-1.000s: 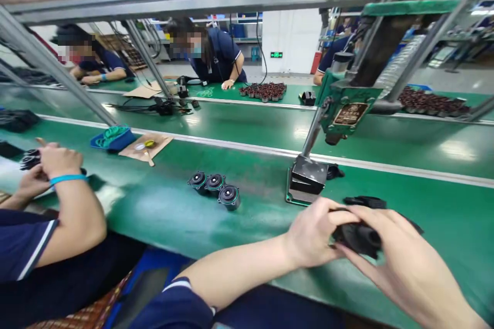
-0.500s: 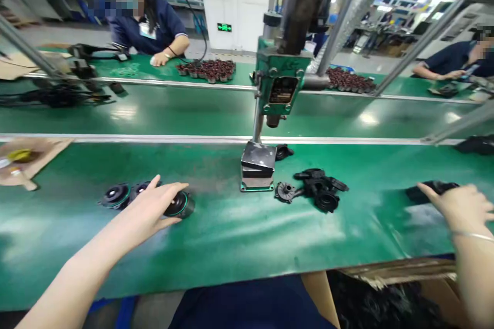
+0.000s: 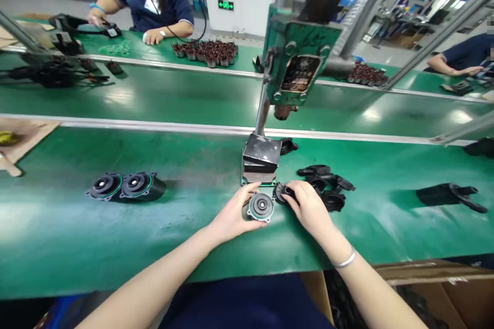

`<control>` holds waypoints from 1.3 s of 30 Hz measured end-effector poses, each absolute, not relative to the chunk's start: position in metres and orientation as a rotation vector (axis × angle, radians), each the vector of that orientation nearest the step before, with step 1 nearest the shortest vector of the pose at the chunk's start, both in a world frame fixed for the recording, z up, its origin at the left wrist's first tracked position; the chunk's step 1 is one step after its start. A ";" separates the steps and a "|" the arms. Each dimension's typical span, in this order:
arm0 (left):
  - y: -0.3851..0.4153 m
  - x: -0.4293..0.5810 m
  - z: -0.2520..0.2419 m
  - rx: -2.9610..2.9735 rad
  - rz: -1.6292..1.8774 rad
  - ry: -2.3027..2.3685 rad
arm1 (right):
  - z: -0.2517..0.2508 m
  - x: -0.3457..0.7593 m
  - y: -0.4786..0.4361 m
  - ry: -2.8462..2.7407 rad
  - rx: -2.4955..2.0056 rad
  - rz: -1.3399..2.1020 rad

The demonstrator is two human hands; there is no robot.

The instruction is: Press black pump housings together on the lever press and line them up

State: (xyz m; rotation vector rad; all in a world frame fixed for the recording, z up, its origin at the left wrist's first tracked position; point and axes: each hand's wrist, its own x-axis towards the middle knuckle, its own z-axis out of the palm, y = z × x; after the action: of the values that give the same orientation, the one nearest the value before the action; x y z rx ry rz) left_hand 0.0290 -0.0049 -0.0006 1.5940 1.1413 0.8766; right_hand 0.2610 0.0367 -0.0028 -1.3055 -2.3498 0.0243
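Observation:
My left hand (image 3: 230,217) is wrapped round a round black motor (image 3: 261,206) with a green sealing ring, its shaft end facing up. Right beside it, my right hand (image 3: 312,206) pinches a small black finned impeller (image 3: 279,193) by its edge, just in front of the press base. Behind my right fingers lies a pile of black plastic pump housings (image 3: 332,199), partly covered by the hand. Two similar motors (image 3: 138,185) with green rings stand side by side at the left.
A green bench press (image 3: 297,69) rises at the centre over a metal block (image 3: 262,150). One black housing (image 3: 443,194) lies far right. Cardboard boxes (image 3: 436,270) are below the front edge. Across the bench, a person (image 3: 154,10) sits by several dark red-topped parts (image 3: 212,52).
My left hand has brought one motor from the left group to the centre. My right hand has left the black housing at far right and come to the impeller.

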 end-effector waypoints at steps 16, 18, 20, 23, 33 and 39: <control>-0.012 0.025 -0.011 1.662 0.987 1.129 | 0.074 0.234 0.019 -2.351 -1.143 0.385; -0.011 0.024 -0.012 1.719 1.003 1.123 | 0.072 0.219 0.016 -2.421 -1.057 0.276; -0.011 0.023 -0.013 1.765 1.011 1.113 | 0.068 0.211 0.015 -2.468 -1.020 0.218; -0.010 0.022 -0.014 1.790 1.014 1.111 | 0.065 0.210 0.014 -2.504 -1.013 0.198; -0.010 0.021 -0.011 1.760 0.984 1.099 | 0.063 0.212 0.012 -2.515 -1.053 0.230; -0.010 0.021 -0.012 1.728 0.972 1.097 | 0.062 0.212 0.011 -2.518 -1.050 0.220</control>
State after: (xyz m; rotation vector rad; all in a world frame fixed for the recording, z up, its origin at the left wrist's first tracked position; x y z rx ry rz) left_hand 0.0213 -0.0096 -0.0119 1.7283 1.0966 0.9722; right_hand 0.2117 0.0110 0.0624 -1.0503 -2.5182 0.2204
